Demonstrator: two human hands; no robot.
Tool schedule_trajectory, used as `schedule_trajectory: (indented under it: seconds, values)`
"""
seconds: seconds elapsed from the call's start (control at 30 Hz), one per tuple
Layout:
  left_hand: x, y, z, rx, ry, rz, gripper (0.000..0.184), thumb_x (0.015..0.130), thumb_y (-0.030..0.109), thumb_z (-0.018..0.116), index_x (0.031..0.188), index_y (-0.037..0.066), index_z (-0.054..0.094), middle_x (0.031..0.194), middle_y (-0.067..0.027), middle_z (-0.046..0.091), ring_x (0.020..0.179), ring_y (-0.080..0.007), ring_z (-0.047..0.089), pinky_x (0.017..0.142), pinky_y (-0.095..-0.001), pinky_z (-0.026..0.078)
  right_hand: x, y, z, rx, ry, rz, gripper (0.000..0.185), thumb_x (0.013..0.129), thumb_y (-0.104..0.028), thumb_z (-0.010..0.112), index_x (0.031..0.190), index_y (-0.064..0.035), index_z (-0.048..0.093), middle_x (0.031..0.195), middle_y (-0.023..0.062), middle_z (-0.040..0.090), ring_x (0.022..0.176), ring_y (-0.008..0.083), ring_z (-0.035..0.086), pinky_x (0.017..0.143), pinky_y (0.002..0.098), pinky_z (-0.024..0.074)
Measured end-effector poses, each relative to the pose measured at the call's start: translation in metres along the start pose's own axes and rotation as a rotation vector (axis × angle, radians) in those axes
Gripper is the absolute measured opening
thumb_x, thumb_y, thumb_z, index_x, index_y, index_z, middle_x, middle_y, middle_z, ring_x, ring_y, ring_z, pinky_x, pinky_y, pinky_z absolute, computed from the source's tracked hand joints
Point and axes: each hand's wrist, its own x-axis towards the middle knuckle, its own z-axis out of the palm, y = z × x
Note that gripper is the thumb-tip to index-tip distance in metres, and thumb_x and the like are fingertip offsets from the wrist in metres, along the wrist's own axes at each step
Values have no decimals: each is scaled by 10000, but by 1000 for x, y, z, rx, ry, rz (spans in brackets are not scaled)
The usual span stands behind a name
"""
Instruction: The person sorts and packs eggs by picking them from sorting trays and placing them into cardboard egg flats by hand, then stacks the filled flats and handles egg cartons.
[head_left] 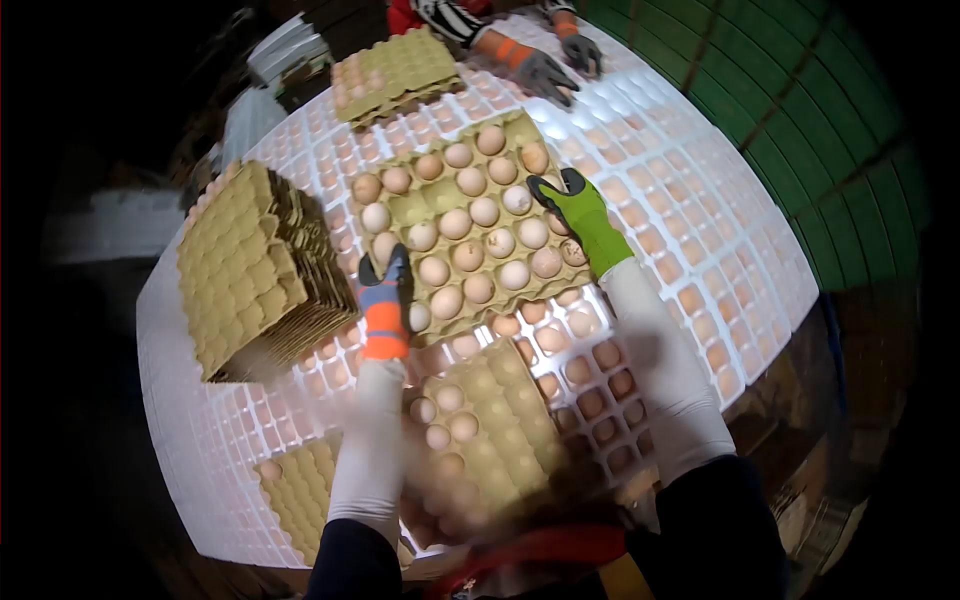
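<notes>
The left hand (385, 300) and right hand (590, 220) are grasping the egg tray (418, 207) at eight and three o'clock, likely balancing it.

White gridded tabletop (168, 400), eggs (717, 356) in its cells, cardboard tray stack (245, 272)

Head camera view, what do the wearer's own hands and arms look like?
The left glove is grey-blue and bright orange with dark fingers; the right glove is lime green with dark fingers. White lower sleeves cover both forearms, below dark navy upper sleeves.
</notes>
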Motion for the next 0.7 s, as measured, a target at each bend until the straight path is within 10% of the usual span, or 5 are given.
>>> schedule_trajectory:
  seconds: [0.17, 0.33, 0.43, 0.7]
  values:
    - [-26, 91, -6, -154, -402, -41, 395, 857, 122, 732, 1200, 3, 577, 1016, -33, 655, 864, -110, 603, 764, -258, 499, -114, -24, -77, 48, 214, 46, 497, 812, -428, 731, 1078, -25, 610, 964, 85, 650, 846, 159, 585, 739, 326, 469]
    - [-152, 153, 23, -253, -765, -55, 482, 868, 147, 707, 1285, -10, 523, 1120, -71, 623, 976, -165, 582, 855, -317, 492, -305, -2, -160, 319, 561, -341, 237, 894, -242, 687, 1016, -58, 600, 860, -34, 556, 762, 67, 486, 675, 239, 416]
    - [-251, 172, 25, -253, -1026, -139, 481, 849, 162, 721, 1257, -18, 541, 1106, -99, 625, 991, -180, 579, 876, -336, 483, -449, 4, -192, 158, 843, 176, 208, 909, -178, 663, 1042, -26, 614, 883, -7, 581, 789, 70, 500, 672, 234, 428]
    - [-471, 98, -29, -165, -1516, -473, 361, 854, 74, 722, 1176, 1, 575, 1031, -68, 645, 930, -139, 594, 849, -281, 483, -736, 75, -183, 43, 1163, 494, 311, 945, -193, 601, 1177, 7, 548, 1042, 48, 601, 958, 126, 538, 826, 287, 455]
